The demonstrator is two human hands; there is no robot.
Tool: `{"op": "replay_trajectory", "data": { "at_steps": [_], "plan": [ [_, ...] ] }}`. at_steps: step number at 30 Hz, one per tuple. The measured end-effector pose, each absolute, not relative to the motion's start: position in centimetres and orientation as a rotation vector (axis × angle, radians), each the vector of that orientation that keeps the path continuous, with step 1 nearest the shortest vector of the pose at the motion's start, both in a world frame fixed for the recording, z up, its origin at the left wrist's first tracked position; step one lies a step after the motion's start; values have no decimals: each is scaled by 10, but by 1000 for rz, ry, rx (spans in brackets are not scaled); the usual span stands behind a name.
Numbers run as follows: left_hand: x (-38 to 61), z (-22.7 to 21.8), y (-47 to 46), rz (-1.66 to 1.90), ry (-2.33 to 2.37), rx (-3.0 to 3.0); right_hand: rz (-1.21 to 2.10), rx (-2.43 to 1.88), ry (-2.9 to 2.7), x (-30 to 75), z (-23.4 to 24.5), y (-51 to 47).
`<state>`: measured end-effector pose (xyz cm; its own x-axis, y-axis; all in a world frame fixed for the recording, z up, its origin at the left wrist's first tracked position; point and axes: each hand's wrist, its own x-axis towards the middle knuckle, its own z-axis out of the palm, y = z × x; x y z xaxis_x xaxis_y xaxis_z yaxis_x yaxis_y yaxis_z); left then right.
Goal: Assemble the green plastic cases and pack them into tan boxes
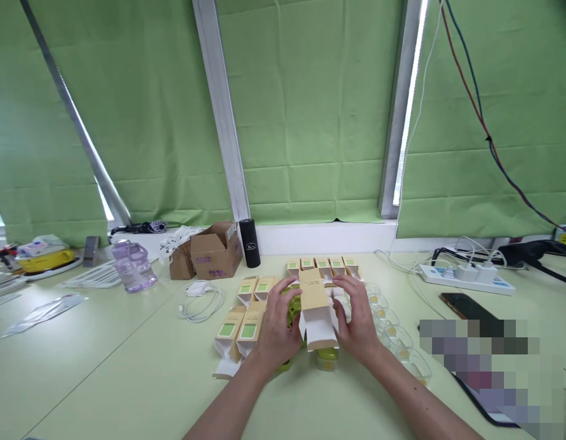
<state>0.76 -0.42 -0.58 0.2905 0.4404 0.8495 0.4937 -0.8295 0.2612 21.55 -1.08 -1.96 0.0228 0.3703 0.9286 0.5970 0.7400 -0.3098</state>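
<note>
A small tan carton [314, 293] with its white inner flaps folded out is held up between both hands. My left hand [280, 318] grips its left side, and my right hand [359, 315] has its thumb and fingers at the right side. Just below the carton stands a clear little tub with a green lid [327, 359]. Green lids [292, 308] lie partly hidden behind my left hand. Close to that hand are similar cartons with green windows [250, 327]. Clear plastic tubs [395, 330] line up beside my right hand, and white pieces [340, 296] sit between the hands.
More cartons [323, 266] stand in a row at the back. A brown cardboard box [216, 250], a black cylinder [250, 243], a purple water bottle [132, 266] and a coiled white cable [203, 302] are to the left. To the right lie a power strip [466, 278] and a phone [470, 311].
</note>
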Motion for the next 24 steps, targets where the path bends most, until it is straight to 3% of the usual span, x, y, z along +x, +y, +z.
{"op": "replay_trajectory", "data": {
  "at_steps": [9, 24],
  "plan": [
    [11, 2, -10, -1909, -914, -2620, -150, -774, -1571, 215, -23, -16],
    [20, 4, -6, -2737, -1234, -2669, 29, -761, -1668, 212, -24, -27]
  ]
}}
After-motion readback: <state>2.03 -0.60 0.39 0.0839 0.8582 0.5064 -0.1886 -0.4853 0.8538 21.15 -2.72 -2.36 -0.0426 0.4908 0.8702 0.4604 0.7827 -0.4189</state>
